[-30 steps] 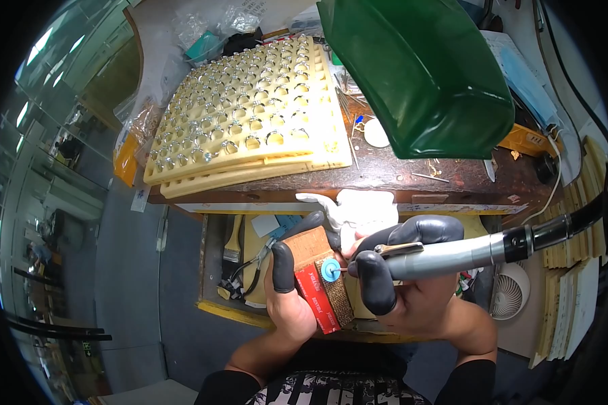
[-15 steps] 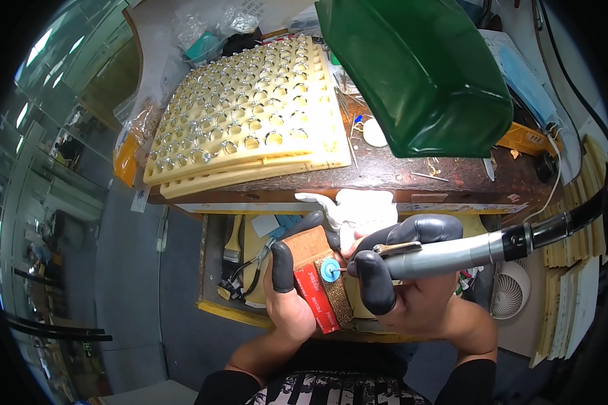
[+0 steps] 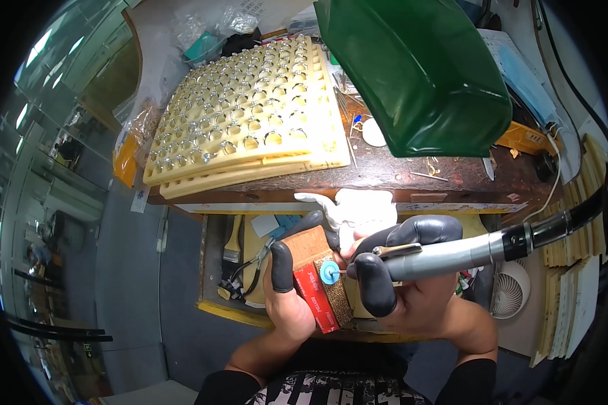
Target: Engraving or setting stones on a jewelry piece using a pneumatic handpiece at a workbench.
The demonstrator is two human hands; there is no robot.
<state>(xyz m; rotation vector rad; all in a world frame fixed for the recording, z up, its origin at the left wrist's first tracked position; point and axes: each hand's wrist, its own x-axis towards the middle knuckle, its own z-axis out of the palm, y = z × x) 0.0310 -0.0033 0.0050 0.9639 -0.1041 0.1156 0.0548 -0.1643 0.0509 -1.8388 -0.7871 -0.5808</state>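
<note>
**Blue wheel meets wooden block at a crowded bench**

Below the bench edge, at about 6 o'clock in the head view, a small wooden block [image 3: 315,270] with a red strip along its left side is clasped in the left hand [image 3: 292,297], whose thumb and fingertips wear black rubber caps and are closed around the block. At 3 o'clock from the block, the right hand [image 3: 412,290] is wrapped tightly around a grey power tool handpiece [image 3: 452,255], fingertips likewise capped in black. A small blue wheel [image 3: 329,272] at the tip of the handpiece touches the block's face. What lies between wheel and wood is too small to make out.

Just above the hands, at 12 o'clock, a lump of white cloth [image 3: 358,208] rests against the edge of the dark wooden bench [image 3: 398,172]. Beneath the bench an open drawer [image 3: 213,270] holds a brush and pliers, at 9 o'clock from the block. On the benchtop, toward 11 o'clock, sit stacked cream trays [image 3: 250,121] filled row upon row with metal rings. At 1 o'clock a large green lamp shade [image 3: 412,67] hangs over the bench. Far out at 3 o'clock, a small white fan [image 3: 509,294] sits beside a stack of pale boards [image 3: 574,297].
</note>
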